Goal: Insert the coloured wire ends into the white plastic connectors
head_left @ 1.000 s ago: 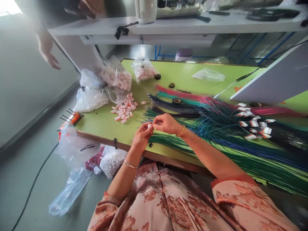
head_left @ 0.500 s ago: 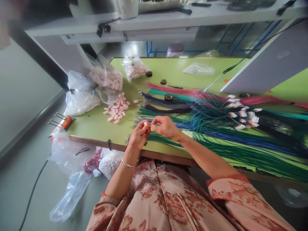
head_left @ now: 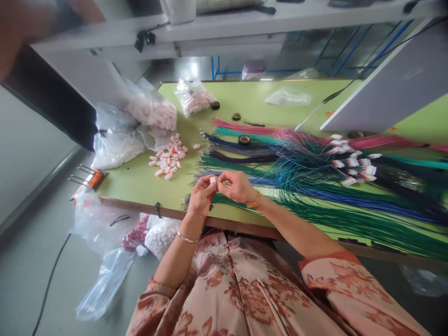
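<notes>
Between the thumb and fingers of my left hand point(head_left: 200, 196) is a small white and orange connector housing point(head_left: 213, 180). Pinched close against its right side are the fingertips of my right hand point(head_left: 238, 186); whatever they grip is too small to make out, perhaps a wire end. Under and beyond both hands lie bundles of green wires point(head_left: 238, 165), blue wires point(head_left: 304, 190) and pink wires point(head_left: 245, 127), their metal-tipped ends towards the left. To the left of my hands is a loose pile of similar connector housings point(head_left: 170, 158).
Bags of connectors point(head_left: 152, 112) stand at the back left, beside a white-filled bag point(head_left: 117, 149). Rolls of black tape point(head_left: 244, 139) lie behind the wires. Wired connectors point(head_left: 353, 162) cluster at right. An orange pronged holder point(head_left: 93, 178) sits at the left corner. A shelf point(head_left: 224, 28) crosses above.
The connector housing has turned in my left fingers, showing more white and less orange. My right hand stays pinched beside it, its fingers slightly shifted. The view has moved slightly.
</notes>
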The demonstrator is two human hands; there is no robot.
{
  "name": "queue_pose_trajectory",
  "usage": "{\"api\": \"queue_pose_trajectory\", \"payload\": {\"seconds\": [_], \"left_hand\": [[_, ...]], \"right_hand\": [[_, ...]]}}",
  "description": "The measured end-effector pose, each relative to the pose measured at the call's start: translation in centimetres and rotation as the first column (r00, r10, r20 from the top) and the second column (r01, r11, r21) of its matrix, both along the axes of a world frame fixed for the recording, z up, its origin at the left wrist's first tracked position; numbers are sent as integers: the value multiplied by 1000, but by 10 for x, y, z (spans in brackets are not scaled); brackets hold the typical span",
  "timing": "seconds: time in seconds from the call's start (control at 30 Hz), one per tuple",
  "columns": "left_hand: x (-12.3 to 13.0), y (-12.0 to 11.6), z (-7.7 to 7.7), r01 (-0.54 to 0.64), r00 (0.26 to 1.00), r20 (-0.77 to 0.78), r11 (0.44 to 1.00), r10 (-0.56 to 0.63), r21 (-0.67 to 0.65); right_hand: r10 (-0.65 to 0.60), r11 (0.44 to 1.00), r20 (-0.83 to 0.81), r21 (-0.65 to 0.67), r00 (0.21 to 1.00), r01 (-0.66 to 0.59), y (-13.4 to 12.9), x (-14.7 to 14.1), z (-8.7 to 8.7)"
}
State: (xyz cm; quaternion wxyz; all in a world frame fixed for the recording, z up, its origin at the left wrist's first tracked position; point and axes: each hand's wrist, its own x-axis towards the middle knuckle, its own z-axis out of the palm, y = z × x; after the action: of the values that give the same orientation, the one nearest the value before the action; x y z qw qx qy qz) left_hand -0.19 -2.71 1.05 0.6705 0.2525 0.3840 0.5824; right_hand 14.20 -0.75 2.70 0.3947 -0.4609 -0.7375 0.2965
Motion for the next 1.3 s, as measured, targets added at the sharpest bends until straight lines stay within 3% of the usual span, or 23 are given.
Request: {"api": "queue_pose_trajectory", "payload": {"seconds": [0.23,0.47,0.53,0.67,0.73,0.8,0.93,1.1,1.2,1.3], "left_hand": [[-3,2,3,-34,998,-60,999,34,-4],[5,-4,2,-61,992,-111,998,60,-10],[4,-4,1,-51,990,-134,999,50,-8],[-8,1,3,-31,994,-110,999,30,-10],[-15,4,4,-22,995,-102,1000,20,-16],[-20,7,4,0,995,-98,1000,-3,-29],[-23,8,0,19,996,-90,999,-23,-47],[-25,8,-5,15,996,-87,998,-20,-62],[-26,8,-7,14,997,-77,998,-19,-66],[-26,8,-7,15,998,-63,998,-19,-65]], "right_hand": [[129,991,-19,-41,991,-130,1,4,0],[25,999,126,22,992,-28,-9,-2,0],[57,998,129,11,990,-59,-6,0,-1],[175,981,35,-86,984,-171,28,17,5],[34,998,97,-57,995,-29,56,26,6],[-70,996,283,-40,956,85,83,31,4],[-37,984,574,-120,818,129,112,26,-8],[-5,986,696,-116,718,119,112,18,-16],[-20,997,756,-33,654,69,107,20,-13],[-57,995,783,-3,619,95,105,22,-4]]}}
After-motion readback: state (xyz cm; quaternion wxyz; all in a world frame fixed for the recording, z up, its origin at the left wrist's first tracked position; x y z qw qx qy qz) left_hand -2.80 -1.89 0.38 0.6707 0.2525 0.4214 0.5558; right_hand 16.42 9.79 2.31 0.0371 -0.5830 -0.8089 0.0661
